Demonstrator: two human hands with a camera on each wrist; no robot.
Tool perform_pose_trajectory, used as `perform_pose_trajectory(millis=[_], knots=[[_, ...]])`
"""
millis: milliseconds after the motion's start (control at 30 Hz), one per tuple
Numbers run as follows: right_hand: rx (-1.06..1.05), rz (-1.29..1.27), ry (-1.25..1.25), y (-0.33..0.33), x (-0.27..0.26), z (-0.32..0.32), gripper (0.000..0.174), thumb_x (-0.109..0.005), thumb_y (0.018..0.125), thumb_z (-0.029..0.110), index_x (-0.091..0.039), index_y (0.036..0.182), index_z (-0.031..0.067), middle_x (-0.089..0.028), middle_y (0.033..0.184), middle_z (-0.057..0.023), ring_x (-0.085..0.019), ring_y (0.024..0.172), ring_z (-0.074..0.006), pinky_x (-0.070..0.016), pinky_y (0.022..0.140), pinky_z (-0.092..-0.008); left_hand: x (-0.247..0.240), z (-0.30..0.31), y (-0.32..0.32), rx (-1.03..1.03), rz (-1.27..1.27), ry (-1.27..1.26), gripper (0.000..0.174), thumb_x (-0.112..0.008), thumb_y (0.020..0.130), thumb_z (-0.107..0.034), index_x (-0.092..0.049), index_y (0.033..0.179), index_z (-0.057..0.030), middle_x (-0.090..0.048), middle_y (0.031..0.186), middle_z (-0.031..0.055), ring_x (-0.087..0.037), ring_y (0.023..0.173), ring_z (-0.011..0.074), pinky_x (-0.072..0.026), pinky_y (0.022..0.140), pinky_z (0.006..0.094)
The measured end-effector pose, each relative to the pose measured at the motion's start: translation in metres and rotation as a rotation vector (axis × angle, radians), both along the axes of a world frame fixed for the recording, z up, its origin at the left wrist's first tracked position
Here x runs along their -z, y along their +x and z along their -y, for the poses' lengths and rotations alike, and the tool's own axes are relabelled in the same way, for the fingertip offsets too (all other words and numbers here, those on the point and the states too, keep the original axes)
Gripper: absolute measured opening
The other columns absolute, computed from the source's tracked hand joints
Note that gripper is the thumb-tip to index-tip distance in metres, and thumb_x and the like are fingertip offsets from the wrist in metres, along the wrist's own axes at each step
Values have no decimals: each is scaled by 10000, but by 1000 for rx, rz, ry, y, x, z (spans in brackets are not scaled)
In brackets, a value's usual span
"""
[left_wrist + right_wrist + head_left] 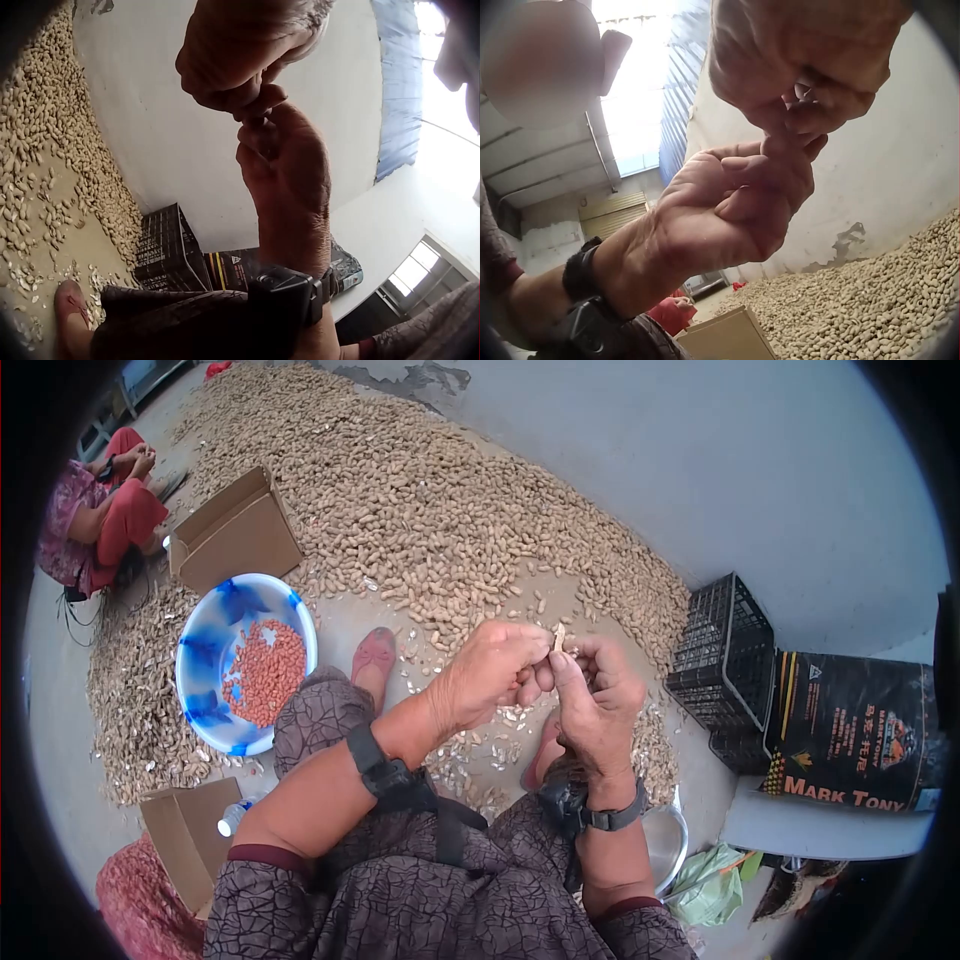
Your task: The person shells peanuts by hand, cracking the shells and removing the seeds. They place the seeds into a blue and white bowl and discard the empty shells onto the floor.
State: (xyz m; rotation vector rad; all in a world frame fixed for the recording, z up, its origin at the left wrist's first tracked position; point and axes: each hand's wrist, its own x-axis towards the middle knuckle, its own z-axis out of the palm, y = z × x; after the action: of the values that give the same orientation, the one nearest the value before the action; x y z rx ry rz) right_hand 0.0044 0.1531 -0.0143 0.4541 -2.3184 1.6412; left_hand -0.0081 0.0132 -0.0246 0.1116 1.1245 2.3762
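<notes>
In the head view, a pale peanut (559, 638) stands upright between the fingertips of both hands, above the floor. The left hand (492, 672) pinches at it from the left, its other fingers curled under. From the right, the right hand (603, 705) grips it, thumb against its lower part. The fingertips of the two hands meet. In the left wrist view the left hand (251, 52) is above the right hand (291, 180); the peanut is hidden there. The right wrist view shows the right hand (802, 60) over the left hand (724, 206), a pale bit between the right fingers.
A large peanut heap (420, 510) spreads along the wall. At the left are a blue-white basin (190, 670) with red kernels, cardboard boxes (235, 535) and a seated person (100, 520). Black crates (722, 660), a printed bag (850, 730) and a metal bowl (682, 860) stand right.
</notes>
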Motion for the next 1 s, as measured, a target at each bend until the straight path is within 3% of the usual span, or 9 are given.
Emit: perform_pose_trajectory(millis=[133, 233, 333, 500, 700, 800, 900, 1000], knots=[[-3, 292, -95, 5, -21, -1, 157, -549, 796, 12, -529, 945, -35, -544, 630, 0, -476, 565, -30, -353, 487, -161, -3, 3, -3, 51, -52, -160, 160, -464, 816, -122, -543, 737, -6, -523, 633, 32, -459, 474, 52, -316, 386, 162], [-67, 412, -110, 5, -26, -5, 182, -544, 803, 26, -532, 975, -36, -535, 624, 3, -471, 557, -30, -346, 481, -161, -1, 6, -3, 77, -80, -189, 139, -509, 776, -109, -569, 707, -5, -563, 636, 42, -468, 470, 54, -341, 389, 176], [-144, 407, -56, 4, -39, -7, 177, -531, 810, 28, -534, 975, -37, -559, 649, -5, -500, 570, -33, -367, 488, -164, -7, 10, -2, 136, -135, -165, 123, -508, 772, -97, -569, 720, -2, -566, 642, 46, -471, 477, 53, -353, 410, 175], [-213, 347, 9, -1, -46, 1, 133, -498, 824, 13, -522, 940, -47, -577, 683, -35, -534, 582, -57, -428, 521, -180, -8, 8, -2, 65, -160, -100, 107, -501, 769, -74, -556, 764, 17, -572, 654, 67, -472, 495, 56, -367, 431, 177], [-255, 436, 63, -9, -61, 7, 83, -512, 804, 9, -542, 860, -44, -551, 621, -19, -520, 553, -46, -419, 487, -176, -6, 11, -1, 109, -161, -62, 145, -496, 829, -130, -559, 865, -4, -546, 693, 24, -454, 517, 28, -339, 438, 157], [-258, 380, 122, -11, -54, 11, 69, -506, 788, -4, -529, 841, -42, -544, 615, -12, -512, 537, -41, -418, 473, -181, -9, 12, 0, 83, -132, -22, 116, -496, 804, -97, -549, 819, 5, -552, 692, 40, -460, 527, 41, -347, 442, 168], [-260, 370, -66, -14, -46, 14, 54, -509, 758, -19, -507, 809, -34, -520, 602, 7, -470, 502, -21, -380, 440, -172, -6, 14, -2, 27, -137, -10, 88, -489, 773, -53, -545, 778, 15, -561, 688, 62, -458, 527, 56, -347, 434, 179], [-262, 200, 81, -17, -41, 13, 60, -514, 735, -33, -491, 789, -25, -479, 587, 31, -419, 488, 1, -330, 422, -161, -3, 15, -2, 1, -98, 11, 114, -472, 772, -32, -548, 840, 17, -535, 686, 37, -421, 515, 49, -318, 431, 170]])
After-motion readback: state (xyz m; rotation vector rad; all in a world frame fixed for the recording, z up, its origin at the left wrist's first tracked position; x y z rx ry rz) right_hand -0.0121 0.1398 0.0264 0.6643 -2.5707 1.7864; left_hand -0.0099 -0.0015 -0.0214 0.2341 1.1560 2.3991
